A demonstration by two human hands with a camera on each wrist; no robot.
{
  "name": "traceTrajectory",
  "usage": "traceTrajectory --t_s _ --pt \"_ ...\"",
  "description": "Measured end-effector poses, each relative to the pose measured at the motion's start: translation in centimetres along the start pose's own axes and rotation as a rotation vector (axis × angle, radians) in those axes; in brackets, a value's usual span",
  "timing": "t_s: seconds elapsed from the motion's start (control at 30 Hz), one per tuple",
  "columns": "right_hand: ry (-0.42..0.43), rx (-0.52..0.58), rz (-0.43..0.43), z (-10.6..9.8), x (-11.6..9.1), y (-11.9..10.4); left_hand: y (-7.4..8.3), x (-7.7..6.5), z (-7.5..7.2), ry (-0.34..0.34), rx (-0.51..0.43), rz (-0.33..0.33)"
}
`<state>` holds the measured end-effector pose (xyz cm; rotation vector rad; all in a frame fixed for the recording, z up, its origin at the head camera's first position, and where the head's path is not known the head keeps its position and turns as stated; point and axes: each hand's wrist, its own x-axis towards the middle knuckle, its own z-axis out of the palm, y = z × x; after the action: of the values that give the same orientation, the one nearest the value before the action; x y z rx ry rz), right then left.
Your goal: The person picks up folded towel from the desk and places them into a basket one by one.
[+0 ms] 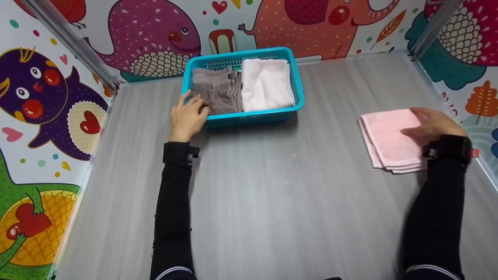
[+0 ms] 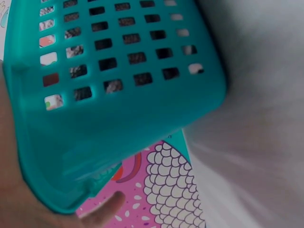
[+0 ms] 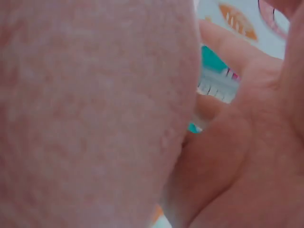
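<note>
My left hand [image 1: 188,118] holds the near left corner of a teal plastic basket [image 1: 253,116], fingers curled over its rim. In the left wrist view the basket's slotted wall [image 2: 118,102] fills much of the picture, with the hand [image 2: 28,204] along the rim. Inside the basket, folded grey-brown towels [image 1: 214,91] stand beside a folded white towel [image 1: 266,85]. Over on the right, my right hand [image 1: 437,123] grips a folded pink towel [image 1: 397,136] by its right part, the thumb on top. The towel [image 3: 95,114] covers the left of the right wrist view, close to the lens.
The grey wood-grain surface [image 1: 288,202] stretches between both forearms. Panels printed with cartoon animals stand at the back [image 1: 229,19], left [image 1: 42,101] and right [image 1: 472,74]. The basket stands close to the back panel, and my right hand is near the right panel.
</note>
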<state>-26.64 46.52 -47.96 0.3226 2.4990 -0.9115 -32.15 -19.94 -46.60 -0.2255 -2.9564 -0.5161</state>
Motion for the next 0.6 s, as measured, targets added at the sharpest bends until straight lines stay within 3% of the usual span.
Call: traceTrajectory --t_s 0.13,0.27,0.6 --pt "0.004 -0.22 -0.192 1.1 0.8 -2.8 0.1 0.0 0.0 0.006 -0.019 0.001" --pt "0.069 -0.4 -0.284 3.4 2.0 -6.2 0.0 0.1 0.1 0.003 -0.021 -0.005" --pt "0.165 -0.457 -0.34 9.6 1.8 -12.6 0.0 0.1 0.0 0.005 -0.013 -0.002"
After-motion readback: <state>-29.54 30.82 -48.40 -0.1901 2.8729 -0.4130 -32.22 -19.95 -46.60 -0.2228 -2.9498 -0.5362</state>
